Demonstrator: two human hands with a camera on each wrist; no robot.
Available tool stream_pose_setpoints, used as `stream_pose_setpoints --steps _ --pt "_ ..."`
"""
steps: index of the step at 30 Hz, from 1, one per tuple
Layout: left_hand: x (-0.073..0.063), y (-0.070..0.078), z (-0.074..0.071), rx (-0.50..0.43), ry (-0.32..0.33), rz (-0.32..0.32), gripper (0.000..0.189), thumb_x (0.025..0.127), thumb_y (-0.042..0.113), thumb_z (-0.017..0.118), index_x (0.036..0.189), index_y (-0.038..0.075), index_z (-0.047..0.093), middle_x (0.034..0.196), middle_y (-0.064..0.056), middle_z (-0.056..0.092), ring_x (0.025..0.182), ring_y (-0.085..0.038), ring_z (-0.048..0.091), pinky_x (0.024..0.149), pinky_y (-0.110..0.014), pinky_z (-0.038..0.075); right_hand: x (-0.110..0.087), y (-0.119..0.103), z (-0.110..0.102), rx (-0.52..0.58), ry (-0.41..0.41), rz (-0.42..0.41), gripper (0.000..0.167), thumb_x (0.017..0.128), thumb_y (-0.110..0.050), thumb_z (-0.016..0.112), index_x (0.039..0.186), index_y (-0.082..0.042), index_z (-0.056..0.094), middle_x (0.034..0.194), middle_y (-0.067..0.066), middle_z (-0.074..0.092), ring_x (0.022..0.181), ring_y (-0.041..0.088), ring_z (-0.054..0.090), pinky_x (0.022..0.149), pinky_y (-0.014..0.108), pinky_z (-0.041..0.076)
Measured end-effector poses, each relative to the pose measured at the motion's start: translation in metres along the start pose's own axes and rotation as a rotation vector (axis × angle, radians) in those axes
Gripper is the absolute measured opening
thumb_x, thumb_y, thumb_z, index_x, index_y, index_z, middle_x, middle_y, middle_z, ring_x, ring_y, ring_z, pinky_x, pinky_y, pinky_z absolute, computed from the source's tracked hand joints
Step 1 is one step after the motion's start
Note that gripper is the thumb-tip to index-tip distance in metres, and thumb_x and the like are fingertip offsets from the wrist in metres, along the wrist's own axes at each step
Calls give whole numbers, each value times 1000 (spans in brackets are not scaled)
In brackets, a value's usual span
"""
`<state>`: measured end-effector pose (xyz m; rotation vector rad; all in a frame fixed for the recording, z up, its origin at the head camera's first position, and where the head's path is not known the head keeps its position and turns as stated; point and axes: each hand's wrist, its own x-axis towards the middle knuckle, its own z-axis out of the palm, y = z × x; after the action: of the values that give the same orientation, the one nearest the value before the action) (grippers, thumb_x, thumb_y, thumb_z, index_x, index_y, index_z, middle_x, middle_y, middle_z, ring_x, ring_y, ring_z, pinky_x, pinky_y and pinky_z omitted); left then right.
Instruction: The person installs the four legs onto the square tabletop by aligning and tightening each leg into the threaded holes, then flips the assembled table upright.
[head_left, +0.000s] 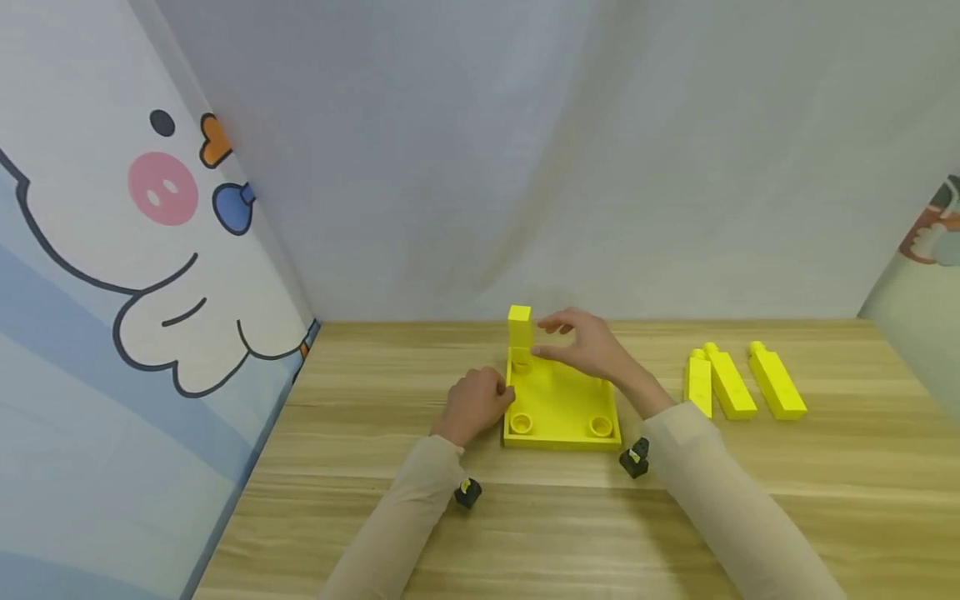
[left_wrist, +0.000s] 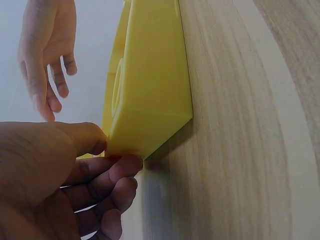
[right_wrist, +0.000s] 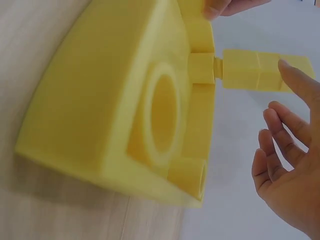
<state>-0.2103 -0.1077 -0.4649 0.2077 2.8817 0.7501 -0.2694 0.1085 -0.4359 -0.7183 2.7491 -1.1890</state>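
A square yellow base (head_left: pixel 566 400) with a raised rim and round corner sockets lies on the table. Its far left corner carries an upright yellow leg (head_left: pixel 520 329); in the right wrist view the narrow neck of this leg (right_wrist: pixel 242 70) shows at the socket's mouth. My left hand (head_left: pixel 472 404) pinches the base's left rim between thumb and fingers. Just right of the leg is my right hand (head_left: pixel 588 343), fingers spread and loosely bent, holding nothing. The thumb of that hand overlaps the leg in the right wrist view. The near sockets (head_left: pixel 601 426) have nothing in them.
Three more yellow legs lie on the wooden table to the right, one (head_left: pixel 777 382) a little apart from the others. Small black blocks (head_left: pixel 633 458) sit by each wrist. A pale curtain (head_left: pixel 562 167) hangs behind the table, and a cartoon-printed panel (head_left: pixel 97 350) stands at left.
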Motion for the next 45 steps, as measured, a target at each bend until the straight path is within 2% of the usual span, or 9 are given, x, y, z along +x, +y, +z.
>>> stream_pose_setpoints --steps 6,12,17,22,29,35,45 --pt "0 -3 -2 3 12 3 42 98 23 61 58 16 48 54 4 39 51 -11 38 49 -26 29 -14 11 -10 -42 5 -14 49 92 -34 76 130 -5 67 129 19 67 116 36 63 101 53 51" --pt "0 -5 -4 -6 14 -3 44 99 22 61 58 16 46 54 4 37 51 -12 37 49 -25 29 -30 21 -18 -110 23 -8 42 95 -29 72 126 -1 68 120 19 70 104 33 65 93 50 54" --pt "-1 -6 -2 -10 7 -10 43 99 23 61 58 16 48 54 4 38 51 -11 37 49 -25 29 -39 29 -22 -223 14 52 38 97 -31 69 121 -3 71 109 15 73 95 28 66 83 47 55" --pt "-1 -7 0 -12 11 -14 43 99 24 61 59 15 49 54 3 39 52 -11 37 49 -26 29 -49 34 -25 -260 9 133 38 97 -36 67 117 -4 73 106 15 73 93 28 66 79 46 55" --pt "-2 -6 0 -14 12 -9 42 100 25 60 60 15 49 55 3 38 52 -11 36 50 -26 29 -63 46 -24 -336 -32 155 38 96 -38 66 112 -4 73 103 14 75 91 27 70 78 46 57" --pt "-2 -4 0 -44 12 0 41 99 23 60 60 14 50 55 3 38 52 -12 36 50 -26 29 -69 53 -21 -337 -79 161 31 96 -36 68 103 -6 73 99 9 77 90 24 71 80 45 58" --pt "-7 -5 3 -82 75 54 44 98 23 63 59 18 43 55 5 34 52 -10 32 51 -26 25 -72 61 -18 -326 -61 173 23 95 -36 68 94 -13 72 92 3 76 81 16 67 70 36 53"
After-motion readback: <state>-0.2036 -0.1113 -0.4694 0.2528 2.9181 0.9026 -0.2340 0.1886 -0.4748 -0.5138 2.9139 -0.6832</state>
